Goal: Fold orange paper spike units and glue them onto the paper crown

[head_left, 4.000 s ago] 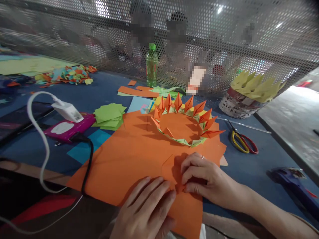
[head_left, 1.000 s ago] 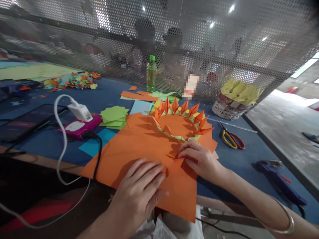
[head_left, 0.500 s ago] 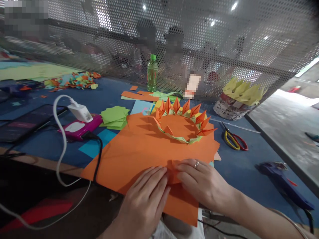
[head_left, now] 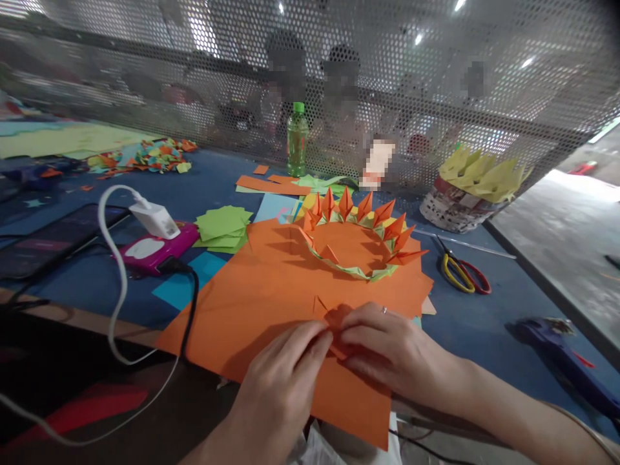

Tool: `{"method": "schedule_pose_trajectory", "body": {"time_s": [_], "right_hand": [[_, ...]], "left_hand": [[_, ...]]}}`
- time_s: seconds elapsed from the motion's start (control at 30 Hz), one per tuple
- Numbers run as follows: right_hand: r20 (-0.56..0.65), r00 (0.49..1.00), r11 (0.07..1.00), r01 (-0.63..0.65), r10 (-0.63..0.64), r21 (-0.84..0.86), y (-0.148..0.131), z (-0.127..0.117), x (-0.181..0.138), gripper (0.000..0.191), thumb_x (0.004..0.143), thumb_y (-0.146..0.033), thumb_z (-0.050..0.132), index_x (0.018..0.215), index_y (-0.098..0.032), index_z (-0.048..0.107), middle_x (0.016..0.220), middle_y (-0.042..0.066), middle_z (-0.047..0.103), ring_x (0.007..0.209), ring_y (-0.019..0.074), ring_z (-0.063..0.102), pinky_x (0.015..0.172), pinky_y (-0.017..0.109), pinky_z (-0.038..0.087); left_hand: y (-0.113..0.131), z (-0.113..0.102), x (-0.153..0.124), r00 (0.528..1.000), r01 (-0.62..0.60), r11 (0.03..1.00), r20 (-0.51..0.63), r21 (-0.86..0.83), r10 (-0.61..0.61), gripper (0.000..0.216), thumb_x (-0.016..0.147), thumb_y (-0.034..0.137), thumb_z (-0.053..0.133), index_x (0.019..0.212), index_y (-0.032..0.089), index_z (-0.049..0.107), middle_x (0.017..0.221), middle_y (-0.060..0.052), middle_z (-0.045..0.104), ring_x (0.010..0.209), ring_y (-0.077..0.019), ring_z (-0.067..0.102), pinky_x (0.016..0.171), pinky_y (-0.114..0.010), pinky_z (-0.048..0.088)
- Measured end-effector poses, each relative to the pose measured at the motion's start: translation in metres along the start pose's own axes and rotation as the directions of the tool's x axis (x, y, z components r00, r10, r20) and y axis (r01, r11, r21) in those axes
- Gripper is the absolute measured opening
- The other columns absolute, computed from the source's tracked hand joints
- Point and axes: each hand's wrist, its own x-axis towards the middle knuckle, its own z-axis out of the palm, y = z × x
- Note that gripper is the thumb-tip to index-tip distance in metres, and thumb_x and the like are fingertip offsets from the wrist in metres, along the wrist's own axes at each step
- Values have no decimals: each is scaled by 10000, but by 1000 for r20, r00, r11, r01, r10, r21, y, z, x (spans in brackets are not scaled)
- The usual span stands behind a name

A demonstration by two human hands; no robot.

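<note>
A small folded piece of orange paper [head_left: 338, 318] is between my two hands, raised a little off the large orange sheets [head_left: 227, 310]. The fingertips of my left hand [head_left: 289, 368] pinch its left edge. From the right, my right hand [head_left: 387, 342], with a ring on one finger, closes its thumb and fingers on the same paper; they cover part of it. Just beyond both hands lies a paper ring [head_left: 356, 274] with a pale green folded band and several orange points standing along its far and right sides. One orange point lies inside it.
Scissors [head_left: 462, 274] and a blue glue gun [head_left: 566, 352] lie right. Left are green paper squares [head_left: 223, 226], a magenta power strip [head_left: 155, 252] with a white charger, and a phone [head_left: 58, 236]. A green bottle [head_left: 297, 142] and a yellow-pointed basket [head_left: 465, 200] stand near the mesh panel.
My fingers have gone from pressing the small orange paper flat on the sheet to pinching it and lifting it slightly. The view has shifted a little to the left.
</note>
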Motion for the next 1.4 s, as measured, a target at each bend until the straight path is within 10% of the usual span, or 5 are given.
{"method": "schedule_pose_trajectory", "body": {"time_s": [0.27, 0.73, 1.4], "right_hand": [[-45, 997, 971, -43, 56, 237, 13, -6, -8, 322, 911, -36, 514, 1168, -184, 641, 1114, 102, 687, 1082, 188, 633, 916, 331, 559], [-60, 989, 970, 147, -138, 195, 28, -4, -24, 355, 895, 39, 487, 1146, -79, 709, 1211, 152, 667, 1114, 197, 611, 929, 309, 522], [-71, 980, 975, 193, -186, 114, 28, -5, -24, 339, 897, -3, 489, 1155, -46, 705, 1206, 172, 682, 1139, 220, 627, 969, 323, 538]], "left_hand": [[8, 3, 7, 999, 45, 997, -7, -57, -45, 189, 993, 140, 536, 1074, 144, 707, 1056, -57, 729, 979, -203, 684, 904, -320, 536], [11, 7, 13, 945, 322, 930, 112, -176, -306, 88, 951, 127, 601, 925, 210, 608, 946, -12, 649, 875, -170, 600, 809, -320, 456], [12, 9, 28, 923, 340, 940, 208, -42, -325, 154, 949, 161, 564, 806, 207, 528, 856, -18, 580, 814, -208, 526, 737, -356, 383]]}}
